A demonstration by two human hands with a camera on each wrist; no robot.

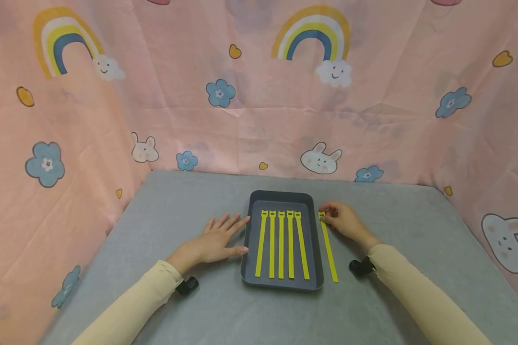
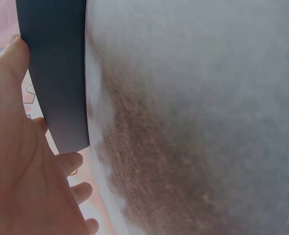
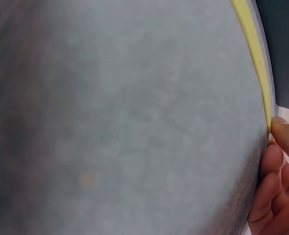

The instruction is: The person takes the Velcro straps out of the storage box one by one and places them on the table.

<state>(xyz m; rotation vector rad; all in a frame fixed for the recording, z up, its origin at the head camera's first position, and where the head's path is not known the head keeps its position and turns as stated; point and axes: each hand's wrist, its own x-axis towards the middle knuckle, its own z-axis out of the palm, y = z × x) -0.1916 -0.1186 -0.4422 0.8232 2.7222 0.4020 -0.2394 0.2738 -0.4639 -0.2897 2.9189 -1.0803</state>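
A dark grey rectangular tray [image 1: 280,286] lies on the table with several yellow cable ties [image 1: 281,249] side by side in it, slotted heads toward the far end. Just right of the tray, another yellow cable tie [image 1: 330,254] extends toward the near side. My right hand [image 1: 347,223] pinches its head end between thumb and fingertips, as the right wrist view also shows on the tie [image 3: 254,49]. My left hand [image 1: 216,242] is spread at the tray's left side, thumb and index finger at its edge. In the left wrist view the thumb meets the tray's side wall [image 2: 56,73].
The grey tabletop [image 1: 177,206] surrounds the tray. Pink patterned cloth [image 1: 259,120] hangs behind the table and along both sides. A small black device sits at each wrist, the left one [image 1: 187,286] and the right one [image 1: 361,267].
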